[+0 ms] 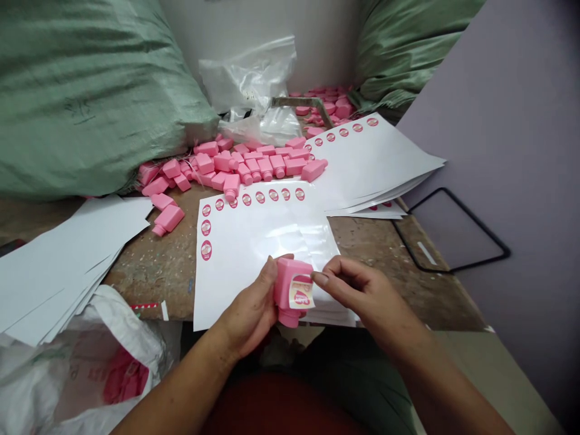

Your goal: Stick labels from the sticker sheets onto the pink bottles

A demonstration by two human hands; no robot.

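Observation:
A pink bottle [284,283] is held in my left hand [254,305], its neck pointing down towards me. On the bottle's side lies a label [301,292] with a red and cream print, its right edge lifted off the surface. My right hand [353,287] pinches that edge between thumb and fingertip. Under the bottle and hands is a white label sheet [240,241] with small oval stickers along its top and left edges. Several pink bottles [266,168] lie heaped behind the sheet.
White sheets [77,260] are stacked at left, and sticker sheets [362,163] at back right. Green sacks [90,90] stand behind. A clear plastic bag [254,78] is at the back, a white sack [118,338] at lower left, a black wire frame [480,226] at right.

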